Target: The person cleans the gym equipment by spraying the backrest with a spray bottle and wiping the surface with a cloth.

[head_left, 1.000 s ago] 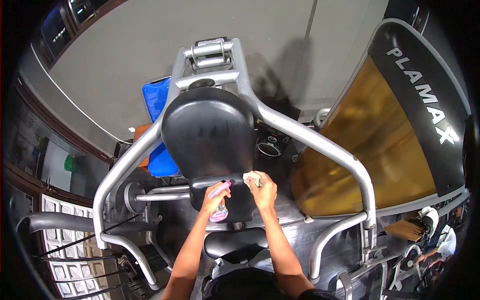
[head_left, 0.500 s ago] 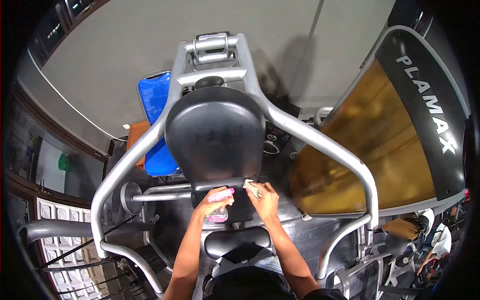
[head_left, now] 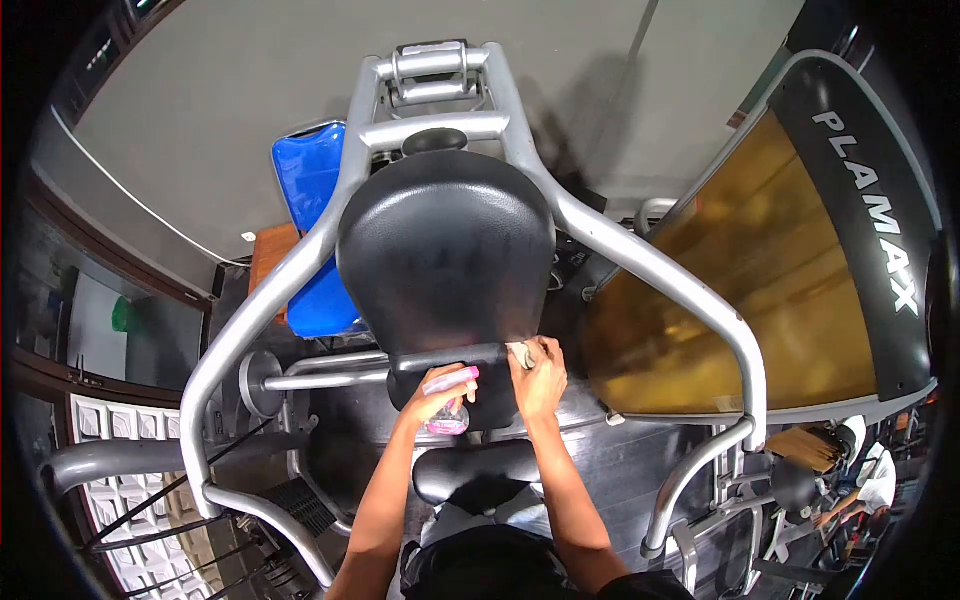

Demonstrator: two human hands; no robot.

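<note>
My left hand (head_left: 434,398) is closed around a spray bottle (head_left: 449,417) with a pink nozzle and a clear body. Pinched in my right hand (head_left: 540,378) is a pale cloth (head_left: 522,354), at the lower right edge of a black padded backrest (head_left: 446,250). The cloth appears to touch the pad there, though my fingers hide part of it. Below the backrest, a black seat pad (head_left: 475,473) lies between my forearms.
Silver tube frames (head_left: 660,272) curve round the backrest on both sides. A gold and black PLAMAX panel (head_left: 750,290) stands at right. Behind the left tube is a blue folding chair (head_left: 310,170). Another person (head_left: 878,478) shows at far right, and a glass door (head_left: 125,320) at left.
My right hand has moved slightly up and right with the cloth. The camera view has shifted a little, so the backrest looks larger. My left hand still holds the spray bottle.
</note>
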